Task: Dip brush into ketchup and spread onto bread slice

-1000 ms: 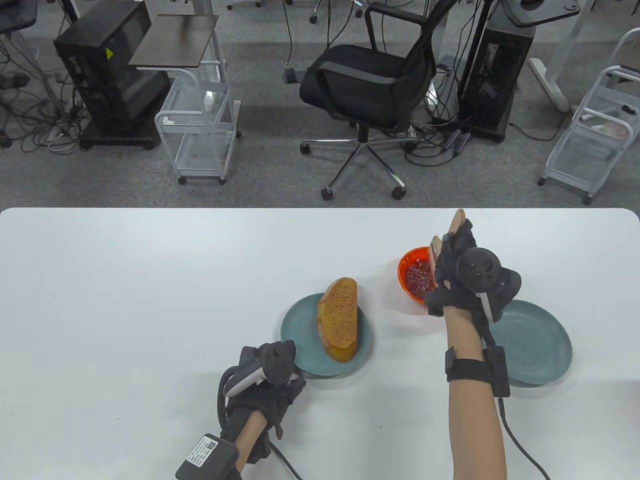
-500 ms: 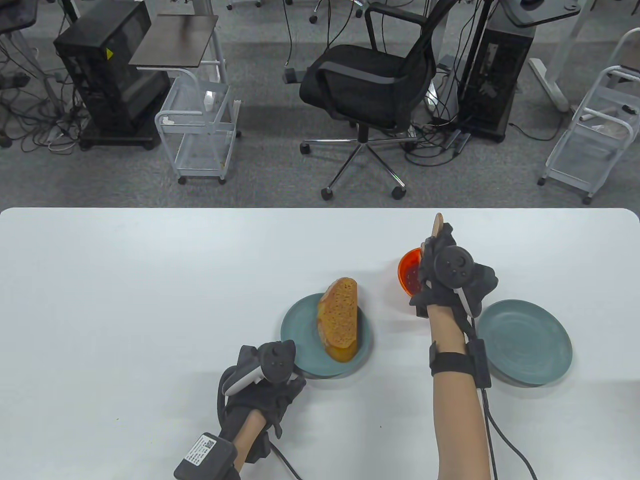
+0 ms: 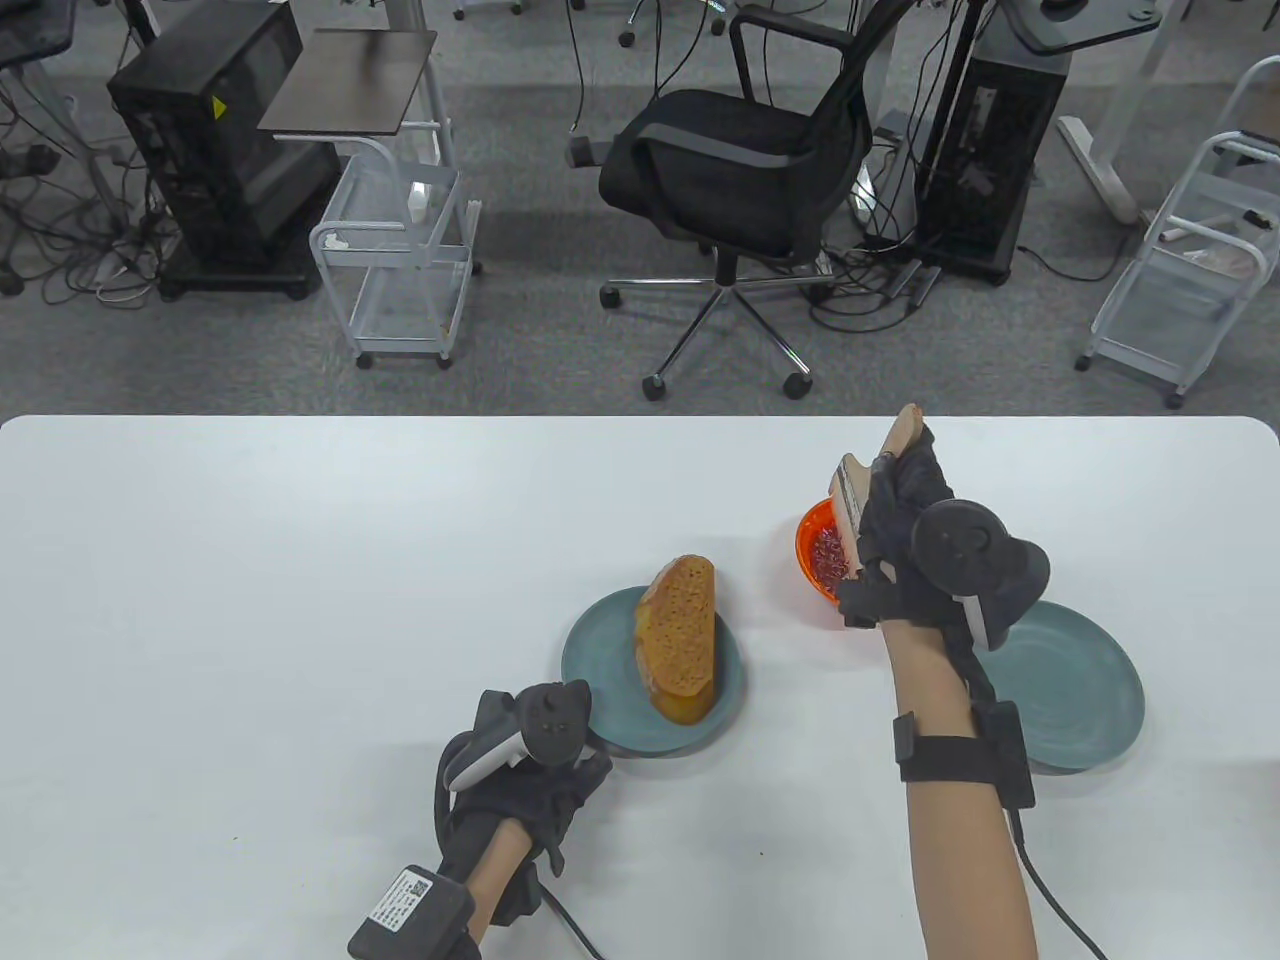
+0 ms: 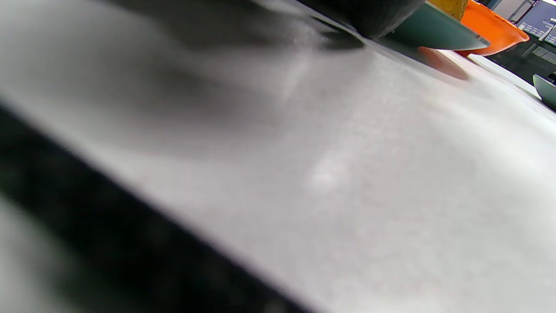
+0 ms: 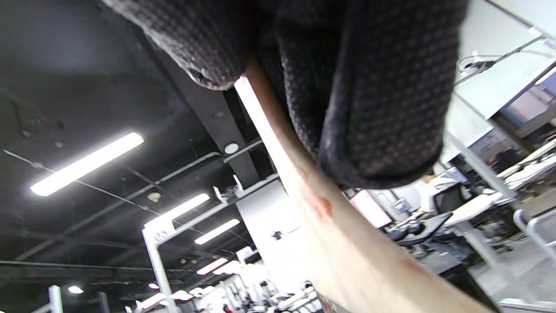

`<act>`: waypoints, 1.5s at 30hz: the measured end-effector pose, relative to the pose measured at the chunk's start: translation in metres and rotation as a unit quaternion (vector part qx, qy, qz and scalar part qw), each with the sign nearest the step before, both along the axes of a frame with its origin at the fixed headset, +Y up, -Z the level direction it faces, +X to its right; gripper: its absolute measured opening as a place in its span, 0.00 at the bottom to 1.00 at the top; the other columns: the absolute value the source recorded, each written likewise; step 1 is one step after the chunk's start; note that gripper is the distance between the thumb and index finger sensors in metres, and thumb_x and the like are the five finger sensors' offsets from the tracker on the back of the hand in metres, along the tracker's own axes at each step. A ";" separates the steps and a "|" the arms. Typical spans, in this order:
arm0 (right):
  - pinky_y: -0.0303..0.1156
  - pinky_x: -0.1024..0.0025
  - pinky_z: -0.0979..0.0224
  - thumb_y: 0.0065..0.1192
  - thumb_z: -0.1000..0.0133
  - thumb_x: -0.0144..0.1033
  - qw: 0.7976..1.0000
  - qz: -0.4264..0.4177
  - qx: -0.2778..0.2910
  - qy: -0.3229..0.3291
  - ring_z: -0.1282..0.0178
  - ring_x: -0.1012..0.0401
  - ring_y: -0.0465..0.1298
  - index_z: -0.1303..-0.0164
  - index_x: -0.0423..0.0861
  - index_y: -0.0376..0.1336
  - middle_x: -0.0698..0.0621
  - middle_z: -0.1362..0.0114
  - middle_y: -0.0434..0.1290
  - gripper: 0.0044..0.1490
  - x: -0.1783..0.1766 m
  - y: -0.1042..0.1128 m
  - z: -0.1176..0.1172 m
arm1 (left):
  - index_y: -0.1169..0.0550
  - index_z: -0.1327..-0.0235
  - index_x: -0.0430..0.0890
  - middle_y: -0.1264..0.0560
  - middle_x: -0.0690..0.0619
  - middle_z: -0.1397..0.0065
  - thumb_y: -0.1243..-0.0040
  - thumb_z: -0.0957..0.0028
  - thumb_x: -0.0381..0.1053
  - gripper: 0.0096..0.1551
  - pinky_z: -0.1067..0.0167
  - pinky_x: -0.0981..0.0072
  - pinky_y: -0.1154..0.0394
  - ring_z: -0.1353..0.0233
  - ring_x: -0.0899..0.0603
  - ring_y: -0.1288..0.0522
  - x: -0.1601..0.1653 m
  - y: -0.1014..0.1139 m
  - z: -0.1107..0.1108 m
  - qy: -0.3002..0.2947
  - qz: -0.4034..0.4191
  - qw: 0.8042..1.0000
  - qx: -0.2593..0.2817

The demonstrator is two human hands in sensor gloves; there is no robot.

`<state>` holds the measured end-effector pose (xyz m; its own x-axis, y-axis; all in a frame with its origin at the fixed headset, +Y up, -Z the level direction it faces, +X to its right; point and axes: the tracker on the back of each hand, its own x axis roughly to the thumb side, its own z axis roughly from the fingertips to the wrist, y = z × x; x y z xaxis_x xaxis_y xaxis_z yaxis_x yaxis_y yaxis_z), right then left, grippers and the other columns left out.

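A browned bread slice (image 3: 680, 640) leans on a teal plate (image 3: 600, 670) in the middle of the white table. My right hand (image 3: 900, 540) grips a wooden-handled brush (image 3: 852, 492), lifted above the orange ketchup bowl (image 3: 815, 545), with the handle end (image 3: 908, 428) pointing away from me. The bristle tip is hidden behind the glove. In the right wrist view the wooden handle (image 5: 330, 217) runs out from under my curled gloved fingers (image 5: 373, 108). My left hand (image 3: 530, 770) rests on the table at the near-left rim of the bread plate, holding nothing.
A second teal plate (image 3: 1075, 690) lies right of the bowl, partly under my right wrist. The left wrist view is blurred; it shows table surface, the teal plate rim (image 4: 434, 34) and the orange bowl (image 4: 495, 30). Beyond the table stand an office chair (image 3: 740, 170) and carts.
My right hand dipped down and left toward the ketchup bowl half a second ago, then rose and shifted right with the brush. The left hand and bread stayed still.
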<state>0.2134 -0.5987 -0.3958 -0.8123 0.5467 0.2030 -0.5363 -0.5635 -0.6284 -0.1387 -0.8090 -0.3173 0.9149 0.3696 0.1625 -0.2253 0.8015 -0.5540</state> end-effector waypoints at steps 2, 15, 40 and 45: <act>0.89 0.61 0.60 0.64 0.41 0.32 1.000 -0.023 0.006 0.018 0.55 0.42 0.88 0.33 0.27 0.64 0.28 0.44 0.77 0.32 -0.007 0.005 0.010 | 0.67 0.22 0.45 0.64 0.40 0.17 0.56 0.28 0.56 0.44 0.32 0.37 0.63 0.21 0.31 0.68 0.000 0.000 0.000 0.001 0.002 1.000 -0.001; 0.90 0.63 0.62 0.64 0.42 0.31 0.983 -0.125 -0.068 0.112 0.58 0.41 0.89 0.35 0.25 0.63 0.26 0.46 0.77 0.32 -0.092 -0.083 0.029 | 0.67 0.22 0.45 0.64 0.40 0.17 0.56 0.28 0.56 0.44 0.31 0.37 0.63 0.20 0.31 0.68 -0.001 0.000 0.000 -0.003 -0.003 1.000 0.001; 0.90 0.63 0.63 0.65 0.42 0.31 0.970 -0.201 -0.089 0.105 0.58 0.41 0.89 0.34 0.26 0.64 0.27 0.45 0.77 0.32 -0.080 -0.114 0.030 | 0.67 0.22 0.44 0.64 0.39 0.17 0.56 0.28 0.56 0.44 0.32 0.36 0.63 0.21 0.30 0.68 0.000 0.001 -0.001 -0.003 -0.001 1.000 -0.003; 0.89 0.61 0.62 0.65 0.42 0.30 0.979 -0.176 -0.070 0.076 0.58 0.41 0.88 0.34 0.26 0.64 0.26 0.45 0.77 0.32 -0.064 -0.107 0.031 | 0.67 0.22 0.44 0.64 0.39 0.17 0.56 0.28 0.56 0.44 0.32 0.36 0.63 0.21 0.30 0.68 -0.001 0.001 -0.001 -0.003 0.002 1.000 -0.004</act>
<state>0.1492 -0.7061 -0.3651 -0.5350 0.8183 0.2101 -0.7940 -0.4020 -0.4560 -0.1396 -0.8083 -0.3188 0.9120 0.3753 0.1654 -0.2255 0.7957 -0.5621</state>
